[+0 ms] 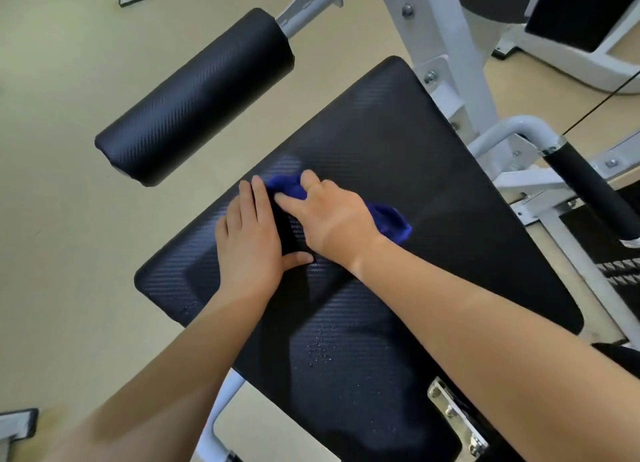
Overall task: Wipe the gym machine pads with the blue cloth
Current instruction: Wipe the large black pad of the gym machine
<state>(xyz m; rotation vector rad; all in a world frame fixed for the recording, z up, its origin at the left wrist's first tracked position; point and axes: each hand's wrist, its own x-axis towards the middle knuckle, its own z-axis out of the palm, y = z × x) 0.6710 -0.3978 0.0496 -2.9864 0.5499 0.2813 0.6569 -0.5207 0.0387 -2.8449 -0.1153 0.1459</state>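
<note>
Two hands, the left hand (250, 235) and the right hand (330, 216), one blue cloth (388, 219). Two black pads on this machine: one flat seat pad (398, 171) and one roller pad (197, 98). One black handle grip (595, 191). Perhaps a third pad (581, 8) at the top corner, though it is cut off.

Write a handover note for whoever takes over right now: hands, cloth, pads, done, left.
Right hand: grips the bunched blue cloth and presses it on the flat seat pad.
Left hand: flat on that pad beside the cloth, fingers straight, holding nothing.
Done: wiping under way mid-pad.
Left: droplets sit on the near part of the pad; the roller pad lies beyond, untouched by either hand, state unclear.
</note>
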